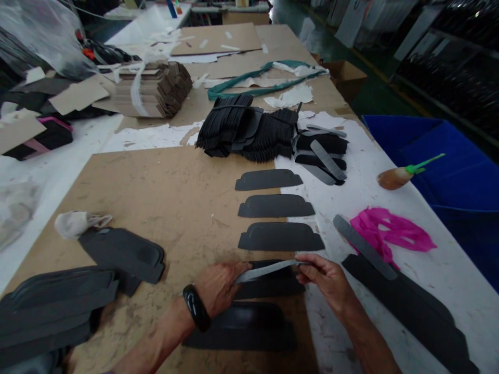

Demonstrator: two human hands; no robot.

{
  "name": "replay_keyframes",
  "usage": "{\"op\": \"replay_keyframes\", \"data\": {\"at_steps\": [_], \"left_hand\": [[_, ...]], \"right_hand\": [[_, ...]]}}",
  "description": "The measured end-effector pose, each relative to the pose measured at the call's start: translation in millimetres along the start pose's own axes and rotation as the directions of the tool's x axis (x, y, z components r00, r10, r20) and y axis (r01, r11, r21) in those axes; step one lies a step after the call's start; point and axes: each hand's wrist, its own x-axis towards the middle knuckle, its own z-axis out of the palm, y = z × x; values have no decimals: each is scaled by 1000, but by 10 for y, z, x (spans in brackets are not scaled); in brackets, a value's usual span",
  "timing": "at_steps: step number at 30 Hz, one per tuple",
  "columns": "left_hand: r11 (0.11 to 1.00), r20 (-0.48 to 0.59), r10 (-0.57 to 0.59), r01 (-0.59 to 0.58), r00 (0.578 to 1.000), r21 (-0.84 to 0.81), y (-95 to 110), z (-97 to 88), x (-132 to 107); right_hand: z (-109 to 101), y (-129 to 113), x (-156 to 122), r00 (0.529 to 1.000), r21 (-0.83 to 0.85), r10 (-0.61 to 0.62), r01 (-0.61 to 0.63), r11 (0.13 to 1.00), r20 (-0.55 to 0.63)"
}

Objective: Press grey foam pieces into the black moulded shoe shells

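Note:
My left hand [218,288] and my right hand [323,280] pinch opposite ends of a thin grey strip [267,271], holding it taut. Just below the strip lies a dark foam-like shaped piece [268,286], partly hidden by my hands. Another such piece [241,332] lies nearer me, under my left forearm, which wears a black wristband [196,307]. Three more [280,237] run in a row up the table. Further on is a heap of black pieces [245,130], with loose grey strips [327,160] beside it.
A cardboard sheet [136,208] covers the white-papered workbench. Stacked grey pieces [50,311] lie at the left, and a long dark piece [409,306] and pink cut-out plastic [390,231] at the right. Beyond the bench edge stands a blue bin [448,166].

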Motion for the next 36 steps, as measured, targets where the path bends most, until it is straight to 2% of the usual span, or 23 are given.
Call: {"op": "replay_keyframes", "data": {"at_steps": [2, 4, 8, 11, 15, 17, 19, 20, 21, 22, 24, 25, 26, 28, 30, 32, 34, 35, 36], "left_hand": [[995, 52, 0, 5, 999, -105, -67, -54, 23], [991, 88, -36, 47, 995, -128, -149, -124, 19], [982, 123, -176, 183, 977, -45, -251, -215, -57], [961, 107, -276, 273, 955, 46, -216, -140, -109], [969, -2, -246, 246, 969, 30, -128, 86, -105], [982, -139, -189, 184, 972, -52, -88, 136, -84], [985, -320, -128, 82, 939, -152, -30, 94, -59], [975, -398, -126, 41, 909, -217, 10, 41, -46], [958, -454, -142, 6, 880, -287, 55, -25, -32], [932, -478, -192, 7, 857, -363, 104, -97, -18], [892, -490, -278, 32, 826, -451, 202, -227, 7], [895, -497, -281, 37, 821, -444, 247, -275, 16], [917, -507, -243, 26, 827, -397, 288, -308, 22], [972, -508, -101, -23, 855, -233, 369, -336, 22], [990, -478, 47, -103, 877, -91, 453, -343, 9], [981, -470, 134, -184, 872, -63, 534, -363, -10], [958, -514, 134, -242, 847, -151, 597, -408, -24], [944, -547, 90, -246, 833, -221, 618, -437, -29], [926, -582, 15, -232, 813, -300, 633, -465, -30]], "right_hand": [[-90, 18, 117, 990, -116, -83, 69, 991, -117], [-189, 28, 218, 977, -170, -121, 90, 981, -178], [-304, 51, 335, 972, -152, -48, 13, 988, -231], [-312, 86, 400, 969, -133, -33, 0, 991, -244], [-297, 84, 466, 963, -122, -12, -22, 992, -270], [-279, 27, 431, 962, -140, -23, -15, 990, -272], [-243, -68, 318, 962, -237, -103, 42, 970, -251], [-216, -126, 236, 956, -317, -193, 117, 941, -219], [-184, -186, 144, 935, -413, -310, 217, 885, -173], [-148, -247, 48, 883, -497, -458, 352, 793, -105], [-63, -360, -133, 736, -598, -671, 576, 557, 84], [-17, -412, -210, 664, -620, -730, 643, 449, 160], [32, -461, -276, 614, -636, -755, 682, 361, 229], [134, -554, -384, 547, -650, -766, 724, 232, 336], [238, -640, -469, 532, -653, -747, 736, 176, 398], [332, -706, -526, 523, -641, -751, 747, 177, 402], [397, -729, -535, 521, -629, -794, 740, 238, 314], [416, -720, -517, 530, -625, -812, 726, 287, 243], [427, -695, -485, 568, -626, -807, 692, 361, 163]]}}
